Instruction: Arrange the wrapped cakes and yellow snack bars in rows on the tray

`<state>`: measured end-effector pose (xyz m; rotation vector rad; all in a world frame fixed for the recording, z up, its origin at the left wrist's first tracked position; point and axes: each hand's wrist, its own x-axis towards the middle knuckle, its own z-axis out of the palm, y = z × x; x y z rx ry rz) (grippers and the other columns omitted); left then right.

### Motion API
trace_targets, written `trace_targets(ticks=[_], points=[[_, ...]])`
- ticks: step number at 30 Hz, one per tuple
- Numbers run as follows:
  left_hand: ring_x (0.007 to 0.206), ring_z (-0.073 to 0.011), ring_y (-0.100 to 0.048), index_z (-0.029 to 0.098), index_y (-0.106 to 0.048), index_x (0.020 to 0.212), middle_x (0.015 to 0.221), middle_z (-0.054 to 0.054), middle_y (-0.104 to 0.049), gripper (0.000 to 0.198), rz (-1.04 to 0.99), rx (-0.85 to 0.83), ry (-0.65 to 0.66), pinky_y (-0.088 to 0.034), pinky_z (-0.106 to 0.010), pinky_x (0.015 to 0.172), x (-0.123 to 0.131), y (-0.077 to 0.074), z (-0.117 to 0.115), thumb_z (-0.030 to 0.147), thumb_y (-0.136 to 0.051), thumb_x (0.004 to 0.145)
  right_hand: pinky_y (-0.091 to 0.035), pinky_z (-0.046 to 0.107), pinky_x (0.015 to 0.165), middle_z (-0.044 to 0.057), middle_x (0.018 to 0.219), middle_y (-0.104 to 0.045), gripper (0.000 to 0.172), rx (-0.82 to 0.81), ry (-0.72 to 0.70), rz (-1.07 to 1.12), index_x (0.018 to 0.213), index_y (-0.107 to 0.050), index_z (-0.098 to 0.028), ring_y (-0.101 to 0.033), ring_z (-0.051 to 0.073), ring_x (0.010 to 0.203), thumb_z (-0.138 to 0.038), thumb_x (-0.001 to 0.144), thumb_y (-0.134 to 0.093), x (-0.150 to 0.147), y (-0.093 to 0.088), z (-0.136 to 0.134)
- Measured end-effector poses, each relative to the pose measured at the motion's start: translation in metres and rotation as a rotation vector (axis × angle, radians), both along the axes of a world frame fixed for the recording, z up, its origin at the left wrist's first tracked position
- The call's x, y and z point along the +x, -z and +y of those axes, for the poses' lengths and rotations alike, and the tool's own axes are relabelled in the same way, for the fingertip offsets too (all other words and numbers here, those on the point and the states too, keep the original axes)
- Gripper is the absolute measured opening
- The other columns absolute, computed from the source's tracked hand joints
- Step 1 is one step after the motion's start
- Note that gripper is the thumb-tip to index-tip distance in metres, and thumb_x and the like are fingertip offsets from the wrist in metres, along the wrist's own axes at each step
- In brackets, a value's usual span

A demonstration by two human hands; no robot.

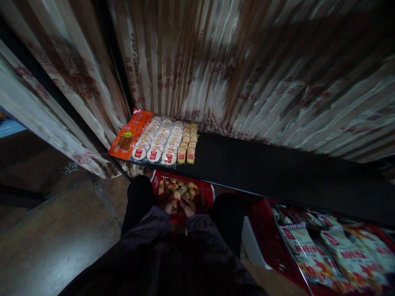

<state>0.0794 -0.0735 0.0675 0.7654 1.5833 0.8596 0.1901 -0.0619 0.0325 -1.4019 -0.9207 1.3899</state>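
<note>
Both my hands are low inside a red plastic basket [209,197] of loose small yellow-wrapped snacks [193,186]. My left hand [169,206] has its fingers closed on one small wrapped snack [177,195] with a pale orange label. Close beside it, my right hand [189,208] is also closed, fingertips pointing toward the left hand; what it grips is hard to make out. Above the basket, on the black shelf [234,158], similar yellow snacks [187,144] stand in two rows. Left of them are rows of round white wrapped cakes [153,153] and an orange snack bag [126,137].
At the lower right, a second red basket [262,230] holds several white and red snack bags [308,250]. A white box edge [254,244] shows beside it. Patterned pleated curtains [216,74] hang behind the shelf. My knees flank the first basket on the tiled floor [77,222].
</note>
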Motion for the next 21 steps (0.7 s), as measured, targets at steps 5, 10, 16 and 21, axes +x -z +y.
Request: trace_targets(ticks=[5, 10, 16, 21], points=[[0.122, -0.0271, -0.056, 0.024, -0.055, 0.133, 0.137, -0.009, -0.057, 0.052, -0.088, -0.008, 0.033, -0.055, -0.037, 0.086, -0.003, 0.005, 0.008, 0.048, -0.052, 0.087, -0.052, 0.045, 0.099, 0.004, 0.102, -0.074, 0.038, -0.022, 0.040, -0.113, 0.103, -0.073, -0.024, -0.069, 0.027, 0.102, -0.040, 0.069, -0.071, 0.000, 0.001, 0.004], [0.126, -0.0271, -0.054, 0.023, -0.055, 0.136, 0.138, -0.010, -0.057, 0.059, -0.152, 0.125, 0.057, -0.048, -0.042, 0.101, -0.003, 0.001, 0.011, 0.049, -0.058, 0.083, -0.053, 0.040, 0.097, 0.003, 0.119, -0.069, 0.047, 0.021, 0.035, -0.170, 0.119, -0.067, -0.028, -0.065, 0.025, 0.110, -0.037, 0.072, -0.067, 0.003, -0.011, 0.005], [0.131, -0.0224, -0.048, 0.020, -0.057, 0.135, 0.140, -0.009, -0.055, 0.048, 0.046, 0.285, 0.113, -0.038, -0.036, 0.111, -0.003, -0.023, 0.017, 0.034, -0.051, 0.089, -0.053, 0.039, 0.096, 0.007, 0.119, -0.068, 0.053, 0.081, 0.070, -0.156, 0.121, -0.065, -0.024, -0.063, 0.026, 0.111, -0.040, 0.071, -0.066, 0.001, -0.026, 0.008], [0.124, -0.0218, -0.052, 0.026, -0.059, 0.132, 0.129, -0.008, -0.058, 0.044, 0.275, 0.333, 0.126, -0.039, -0.038, 0.110, -0.001, -0.059, 0.028, 0.026, -0.049, 0.089, -0.050, 0.038, 0.098, 0.008, 0.123, -0.066, 0.054, 0.205, 0.103, -0.224, 0.126, -0.062, -0.024, -0.062, 0.025, 0.111, -0.041, 0.075, -0.064, -0.003, -0.051, 0.015]])
